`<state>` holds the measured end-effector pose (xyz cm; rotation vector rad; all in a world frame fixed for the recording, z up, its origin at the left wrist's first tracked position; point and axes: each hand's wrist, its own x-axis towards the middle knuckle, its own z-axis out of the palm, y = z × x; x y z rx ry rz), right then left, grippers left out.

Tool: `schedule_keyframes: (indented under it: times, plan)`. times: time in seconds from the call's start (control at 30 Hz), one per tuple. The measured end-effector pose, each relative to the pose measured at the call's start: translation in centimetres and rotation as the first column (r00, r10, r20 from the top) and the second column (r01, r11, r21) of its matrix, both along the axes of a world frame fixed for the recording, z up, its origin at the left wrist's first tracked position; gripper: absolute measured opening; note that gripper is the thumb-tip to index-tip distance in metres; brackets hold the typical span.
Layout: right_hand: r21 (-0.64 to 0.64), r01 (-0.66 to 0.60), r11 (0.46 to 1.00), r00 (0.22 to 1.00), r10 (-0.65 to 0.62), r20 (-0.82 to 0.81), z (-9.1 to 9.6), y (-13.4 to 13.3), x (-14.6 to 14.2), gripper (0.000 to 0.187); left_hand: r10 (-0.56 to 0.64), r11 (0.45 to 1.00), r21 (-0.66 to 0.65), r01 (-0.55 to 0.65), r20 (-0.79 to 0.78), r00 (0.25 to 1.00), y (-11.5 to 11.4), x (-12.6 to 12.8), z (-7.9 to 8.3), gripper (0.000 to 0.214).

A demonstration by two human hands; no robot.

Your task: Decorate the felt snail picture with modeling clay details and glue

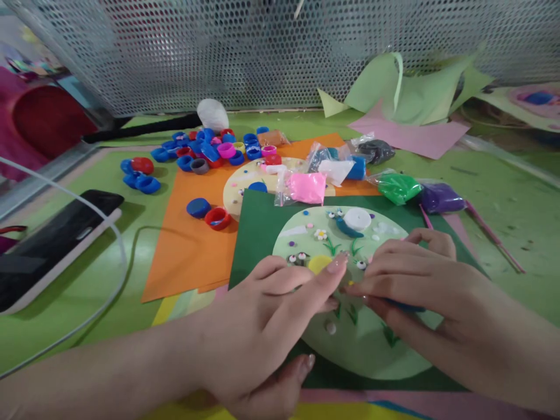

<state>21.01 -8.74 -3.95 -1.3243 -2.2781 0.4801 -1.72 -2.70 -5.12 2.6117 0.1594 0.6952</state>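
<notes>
A light-green paper disc (367,364) lies on dark-green paper (256,233), decorated with clay snails, grass and a small white flower (321,234). My left hand (266,321) rests over its left part, fingers stretched out and thumb apart, the index fingertip beside a yellow bottle cap (319,264). On the right side is my right hand (424,286), fingers closed together close to the disc. A tiny yellow piece (351,283) shows at its fingertip; whether it is held or stuck down I cannot tell. A white cap (357,219) forms the upper snail's shell.
Several bottle caps (210,151) are heaped at the back left. Bags of pink clay (307,188), green clay (399,188) and purple clay (441,197) lie behind the disc. A black phone-like device (56,239) and white cable (122,262) are at left, paper scraps (415,87) at back right.
</notes>
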Motion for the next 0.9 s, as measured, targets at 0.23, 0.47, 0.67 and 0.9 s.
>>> schedule_keyframes:
  times: [0.23, 0.47, 0.67, 0.9]
  plan:
    - [0.018, 0.018, 1.000, 1.000, -0.019, 0.009, 0.11, 0.02, 0.17, 0.016, -0.061, 0.998, -0.018, 0.063, 0.094, 0.994, 0.09, -0.14, -0.31, 0.079]
    - [0.041, 0.022, 0.999, 0.999, -0.023, 0.023, 0.19, 0.18, 0.12, 0.014, -0.087, 0.996, 0.026, 0.087, -0.002, 0.996, 0.07, -0.18, -0.42, 0.080]
    - [0.025, 0.039, 0.999, 0.999, -0.040, 0.036, 0.26, 0.10, 0.14, 0.017, -0.072, 0.997, -0.006, 0.073, 0.069, 0.995, 0.01, -0.32, -0.39, 0.079]
    - [0.023, 0.060, 0.998, 0.996, -0.061, 0.059, 0.10, 0.32, 0.04, 0.021, -0.084, 0.991, 0.100, 0.085, -0.015, 0.996, 0.01, -0.17, -0.29, 0.079]
